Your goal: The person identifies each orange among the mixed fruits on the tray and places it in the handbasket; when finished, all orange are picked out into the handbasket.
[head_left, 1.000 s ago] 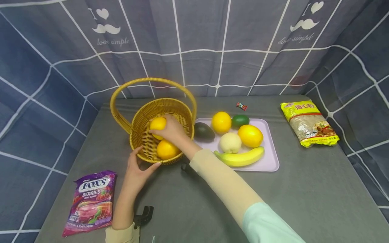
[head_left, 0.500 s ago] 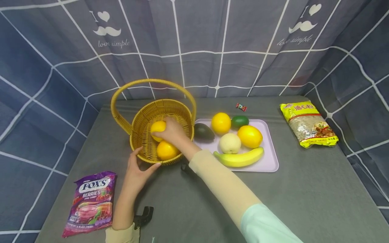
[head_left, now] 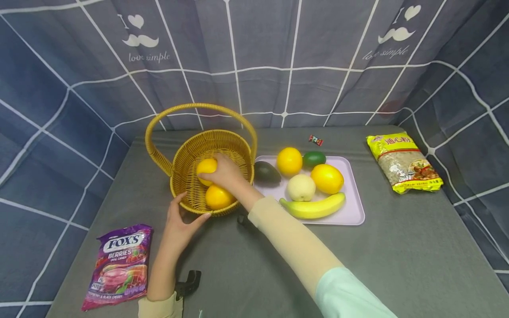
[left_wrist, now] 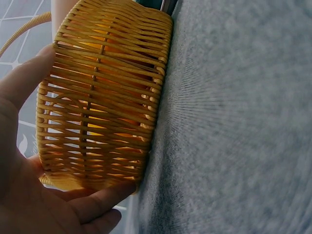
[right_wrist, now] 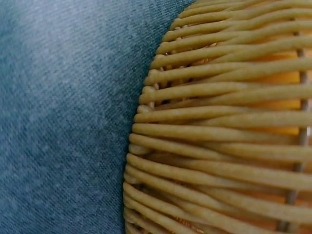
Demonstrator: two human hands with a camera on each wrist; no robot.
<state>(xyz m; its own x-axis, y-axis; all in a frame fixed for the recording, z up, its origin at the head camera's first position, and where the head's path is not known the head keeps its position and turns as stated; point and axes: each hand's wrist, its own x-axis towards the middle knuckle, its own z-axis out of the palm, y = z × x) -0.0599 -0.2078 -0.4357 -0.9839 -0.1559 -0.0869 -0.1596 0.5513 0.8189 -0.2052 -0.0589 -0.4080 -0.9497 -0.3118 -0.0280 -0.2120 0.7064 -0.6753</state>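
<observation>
A yellow wicker basket (head_left: 224,139) with a tall arched handle stands upright on the grey cloth, left of centre. Inside it, my right hand (head_left: 228,172) grips one orange (head_left: 206,167) from above, fingers partly hidden behind it. A second orange (head_left: 218,197) lies nearer me, below the wrist. At the basket's near left side my left hand (head_left: 179,225) holds the wall, thumb at the rim and fingers spread along the weave (left_wrist: 97,107), as the left wrist view shows. In the right wrist view the basket's side (right_wrist: 219,122) fills the right part; the right hand is out of sight.
Right of the basket, a lilac tray (head_left: 358,212) bears an avocado (head_left: 266,172), an orange (head_left: 289,161), a lemon (head_left: 327,178), a banana (head_left: 314,206) and other fruit. A candy bag (head_left: 119,265) lies front left, a yellow food packet (head_left: 405,161) far right, a small wrapped candy (head_left: 316,140) behind.
The right hand and its orange have sunk slightly in the basket over the first half second, then stayed nearly still. The left hand keeps its place on the basket.
</observation>
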